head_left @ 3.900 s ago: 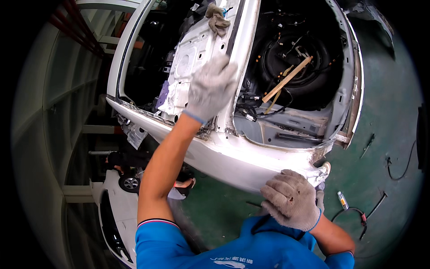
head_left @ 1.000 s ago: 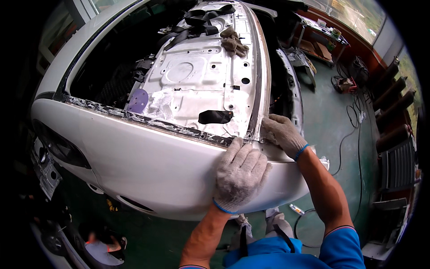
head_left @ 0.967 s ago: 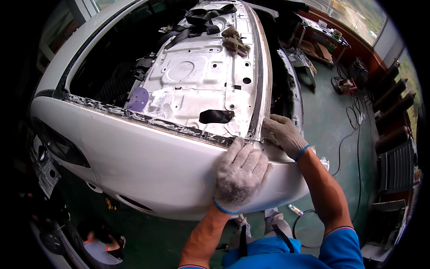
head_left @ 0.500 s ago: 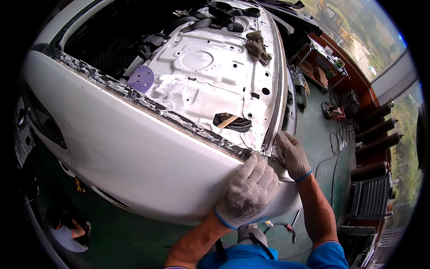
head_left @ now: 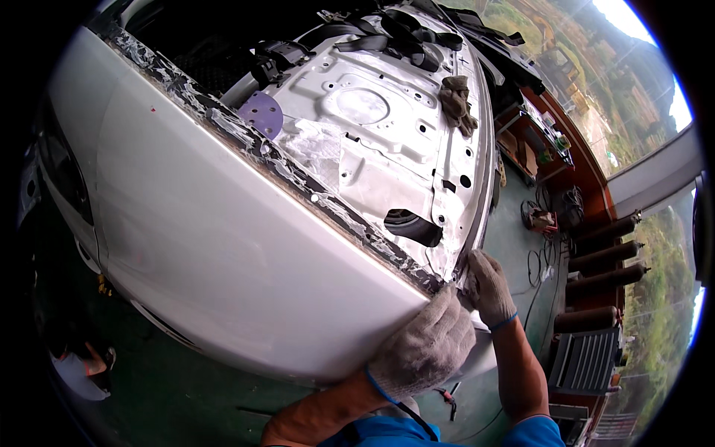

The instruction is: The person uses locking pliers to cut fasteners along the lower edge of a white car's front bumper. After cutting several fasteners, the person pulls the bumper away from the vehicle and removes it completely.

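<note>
A white car body panel (head_left: 216, 231) slopes away below a scraped black-and-grey seam edge (head_left: 313, 197). At the near corner, where this seam meets the right-hand edge channel (head_left: 477, 212), both gloved hands are close together. My left hand (head_left: 428, 343), in a grey knitted glove, is closed with its fingertips bent down at the corner. Just to its right, my right hand (head_left: 490, 290), gloved alike, pinches at the channel's end. Whatever lies between the fingers of either hand is hidden by the gloves.
On the white inner metal deck (head_left: 372, 171) lie brown gloves (head_left: 457, 106), black straps (head_left: 402, 37) and a purple perforated disc (head_left: 262, 115). An oval hole (head_left: 413, 227) opens near the corner. Gas cylinders (head_left: 607, 279) and cables stand right; a person (head_left: 78, 372) is low left.
The view has shifted, with the car corner and both hands lower in it. My left hand's fingers look more curled. A light stick seen in the oval hole no longer shows.
</note>
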`<state>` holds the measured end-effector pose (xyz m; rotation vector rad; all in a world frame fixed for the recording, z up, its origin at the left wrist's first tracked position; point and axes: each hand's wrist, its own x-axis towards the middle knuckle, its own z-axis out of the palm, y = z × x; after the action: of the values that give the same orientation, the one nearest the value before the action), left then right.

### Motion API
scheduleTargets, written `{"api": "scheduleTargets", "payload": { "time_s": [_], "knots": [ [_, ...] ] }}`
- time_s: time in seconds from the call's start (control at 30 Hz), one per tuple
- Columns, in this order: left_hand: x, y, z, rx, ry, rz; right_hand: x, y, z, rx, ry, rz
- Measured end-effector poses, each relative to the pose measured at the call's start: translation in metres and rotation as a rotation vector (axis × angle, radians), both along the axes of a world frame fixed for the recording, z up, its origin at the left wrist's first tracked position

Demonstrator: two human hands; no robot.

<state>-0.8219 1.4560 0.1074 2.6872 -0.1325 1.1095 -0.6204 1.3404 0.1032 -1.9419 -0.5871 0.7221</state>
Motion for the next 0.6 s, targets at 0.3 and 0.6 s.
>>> {"api": "scheduleTargets", "payload": {
  "time_s": [0.3, 0.6],
  "knots": [
    [0.002, -0.004, 0.004, -0.089, 0.012, -0.022, -0.01, 0.009, 0.008, 0.085, 0.15, -0.056],
    [0.007, -0.009, 0.012, -0.083, 0.058, 0.007, -0.009, 0.008, 0.008, 0.161, 0.202, -0.041]
  ]
}}
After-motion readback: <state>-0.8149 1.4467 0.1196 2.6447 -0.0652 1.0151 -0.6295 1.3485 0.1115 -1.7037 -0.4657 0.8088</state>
